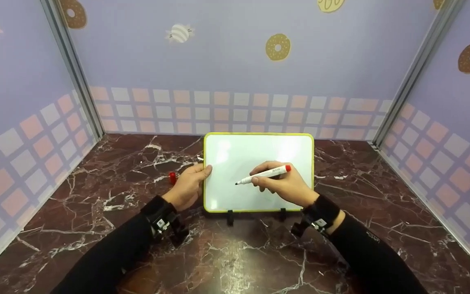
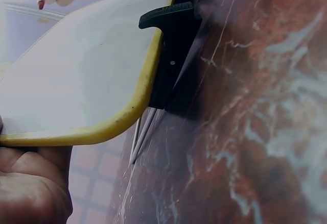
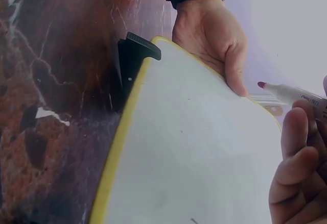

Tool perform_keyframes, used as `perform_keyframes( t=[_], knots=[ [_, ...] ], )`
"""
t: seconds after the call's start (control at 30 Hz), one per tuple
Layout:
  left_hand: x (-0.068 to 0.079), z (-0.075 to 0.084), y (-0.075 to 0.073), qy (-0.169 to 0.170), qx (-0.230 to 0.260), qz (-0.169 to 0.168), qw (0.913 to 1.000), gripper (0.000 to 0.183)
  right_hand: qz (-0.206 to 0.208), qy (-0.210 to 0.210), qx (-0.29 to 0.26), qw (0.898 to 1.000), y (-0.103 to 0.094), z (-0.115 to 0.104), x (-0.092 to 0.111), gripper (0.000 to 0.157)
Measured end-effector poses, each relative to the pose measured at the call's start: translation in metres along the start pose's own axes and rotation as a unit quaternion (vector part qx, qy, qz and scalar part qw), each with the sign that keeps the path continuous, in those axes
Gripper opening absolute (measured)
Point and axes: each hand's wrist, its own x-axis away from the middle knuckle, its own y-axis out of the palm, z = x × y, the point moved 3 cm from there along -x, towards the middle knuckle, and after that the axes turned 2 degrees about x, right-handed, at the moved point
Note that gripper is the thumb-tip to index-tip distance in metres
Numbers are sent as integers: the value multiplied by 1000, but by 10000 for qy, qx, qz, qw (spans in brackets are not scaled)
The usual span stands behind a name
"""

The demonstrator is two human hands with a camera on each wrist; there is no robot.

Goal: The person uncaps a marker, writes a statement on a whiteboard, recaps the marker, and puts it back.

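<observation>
A small whiteboard (image 1: 235, 151) with a yellow rim leans back on a stand, its lower edge resting in black clips (image 2: 171, 45). My left hand (image 1: 189, 184) grips the board's left edge, thumb on the front and fingers behind it. In my right hand (image 1: 286, 183) a white marker (image 1: 265, 174) with a red end is pinched between thumb and fingers. Its uncapped tip points left, in front of the board's middle; in the right wrist view the tip (image 3: 262, 84) looks red and stands off the surface. A few tiny dark specks show on the white face.
A red marker cap (image 1: 172, 177) stands on the dark red marble table (image 1: 108, 228), just left of my left hand. Patterned purple panels (image 1: 227, 61) with metal corner posts (image 1: 75, 73) enclose the table at the back and both sides.
</observation>
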Motion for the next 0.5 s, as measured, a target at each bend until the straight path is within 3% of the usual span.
perform_keyframes(
  t=[0.27, 0.5],
  knots=[
    [5, -2, 2, -87, 172, -111, 9998, 37, 67, -4, -114, 9999, 8, -1, -9, 15],
    [5, -1, 4, -129, 391, -223, 9989, 46, 120, -286, -49, 9995, 15, -8, -21, 14]
  ],
)
